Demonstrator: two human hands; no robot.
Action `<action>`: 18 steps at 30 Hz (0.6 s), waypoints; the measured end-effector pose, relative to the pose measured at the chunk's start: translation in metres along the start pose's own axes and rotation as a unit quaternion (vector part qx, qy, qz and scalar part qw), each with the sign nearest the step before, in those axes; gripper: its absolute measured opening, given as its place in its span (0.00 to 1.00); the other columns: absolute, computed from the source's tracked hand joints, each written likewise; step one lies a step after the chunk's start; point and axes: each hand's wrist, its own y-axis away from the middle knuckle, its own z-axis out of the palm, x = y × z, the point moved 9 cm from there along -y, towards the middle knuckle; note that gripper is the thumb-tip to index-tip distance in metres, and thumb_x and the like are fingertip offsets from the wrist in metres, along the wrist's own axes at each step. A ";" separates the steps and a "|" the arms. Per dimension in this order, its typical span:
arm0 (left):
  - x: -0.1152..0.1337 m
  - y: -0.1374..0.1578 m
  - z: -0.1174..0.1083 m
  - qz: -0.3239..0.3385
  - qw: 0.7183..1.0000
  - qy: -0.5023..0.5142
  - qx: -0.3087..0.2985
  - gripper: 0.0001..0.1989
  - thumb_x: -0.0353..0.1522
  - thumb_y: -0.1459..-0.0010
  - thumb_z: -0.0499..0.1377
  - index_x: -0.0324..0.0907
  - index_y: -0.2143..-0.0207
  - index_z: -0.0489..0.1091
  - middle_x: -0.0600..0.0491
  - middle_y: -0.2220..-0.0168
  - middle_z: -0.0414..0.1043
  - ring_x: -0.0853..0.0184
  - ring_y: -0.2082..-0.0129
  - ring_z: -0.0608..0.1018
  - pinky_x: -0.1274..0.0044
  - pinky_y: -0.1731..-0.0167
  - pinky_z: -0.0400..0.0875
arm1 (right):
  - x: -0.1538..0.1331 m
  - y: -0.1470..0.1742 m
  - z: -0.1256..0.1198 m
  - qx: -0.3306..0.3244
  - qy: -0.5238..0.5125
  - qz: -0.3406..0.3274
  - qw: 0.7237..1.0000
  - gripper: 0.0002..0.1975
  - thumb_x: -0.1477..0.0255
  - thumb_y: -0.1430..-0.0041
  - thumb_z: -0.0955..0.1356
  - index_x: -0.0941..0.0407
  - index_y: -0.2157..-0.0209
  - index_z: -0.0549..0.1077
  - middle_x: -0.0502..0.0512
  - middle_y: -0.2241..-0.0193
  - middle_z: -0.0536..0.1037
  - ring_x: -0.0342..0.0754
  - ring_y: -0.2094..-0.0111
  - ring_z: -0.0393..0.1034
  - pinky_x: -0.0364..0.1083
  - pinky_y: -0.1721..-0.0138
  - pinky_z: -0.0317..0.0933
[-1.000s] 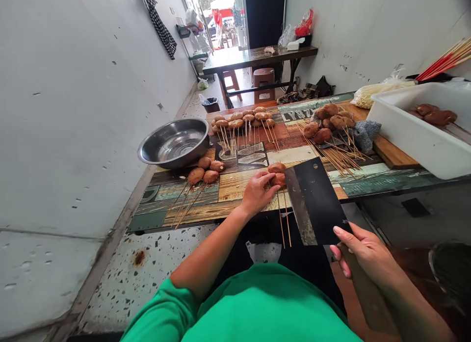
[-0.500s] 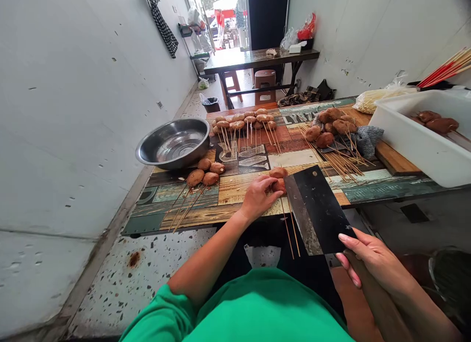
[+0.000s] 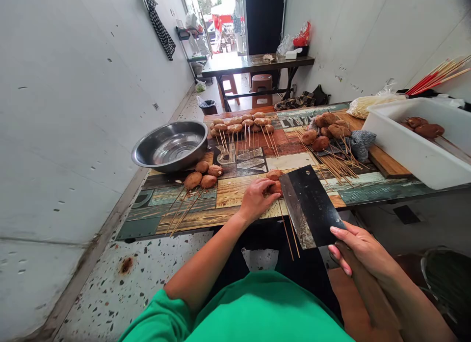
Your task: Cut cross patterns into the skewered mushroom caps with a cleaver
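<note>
A long worktop (image 3: 235,197) of patchwork painted wood planks carries everything. On its right end sits a white rectangular plastic tub (image 3: 408,145); on its left a round, shiny steel bowl (image 3: 170,145). The right hand (image 3: 362,251) is wrapped around the wooden handle of a broad, dark rectangular steel cleaver (image 3: 309,204), whose blade slants over the near edge of the worktop. The left hand (image 3: 255,199) pinches a brown, rounded skewered piece (image 3: 275,187) lying just beside the blade, its thin bamboo sticks (image 3: 289,231) overhanging the edge.
</note>
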 end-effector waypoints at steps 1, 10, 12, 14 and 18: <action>0.000 0.000 0.000 -0.001 1.000 0.001 0.002 0.14 0.30 0.51 0.68 0.40 0.61 0.73 0.48 0.59 0.77 0.63 0.58 0.77 0.70 0.56 0.73 | -0.001 0.001 0.000 -0.003 0.000 0.002 1.000 0.20 0.52 0.45 0.67 0.53 0.70 0.58 0.45 0.84 0.73 0.39 0.90 0.61 0.38 0.87 0.56; -0.003 0.001 0.003 0.007 1.000 0.000 0.000 0.13 0.32 0.50 0.68 0.42 0.61 0.75 0.48 0.60 0.76 0.63 0.59 0.77 0.69 0.56 0.73 | -0.004 0.004 0.002 -0.007 0.000 0.014 1.000 0.20 0.52 0.46 0.67 0.53 0.70 0.58 0.45 0.84 0.73 0.39 0.90 0.61 0.38 0.86 0.55; -0.004 0.001 0.002 0.003 1.000 -0.003 0.006 0.12 0.31 0.50 0.68 0.42 0.62 0.75 0.49 0.61 0.76 0.63 0.60 0.77 0.69 0.57 0.73 | -0.005 0.000 0.002 -0.012 0.007 0.021 1.000 0.22 0.51 0.49 0.68 0.53 0.70 0.58 0.45 0.84 0.72 0.40 0.89 0.61 0.39 0.87 0.55; -0.004 0.001 0.002 0.000 1.000 -0.007 0.009 0.12 0.31 0.50 0.68 0.42 0.62 0.75 0.49 0.61 0.75 0.63 0.60 0.77 0.70 0.57 0.73 | -0.009 0.000 0.001 -0.016 0.024 0.023 0.999 0.22 0.50 0.49 0.68 0.53 0.71 0.58 0.45 0.83 0.72 0.41 0.89 0.61 0.40 0.86 0.55; -0.004 0.002 0.004 -0.005 1.000 -0.021 0.007 0.12 0.34 0.50 0.68 0.41 0.62 0.75 0.49 0.63 0.75 0.63 0.61 0.76 0.70 0.58 0.73 | -0.029 0.020 -0.012 0.034 0.149 -0.039 0.987 0.19 0.52 0.42 0.63 0.53 0.73 0.60 0.46 0.82 0.72 0.42 0.87 0.64 0.43 0.82 0.59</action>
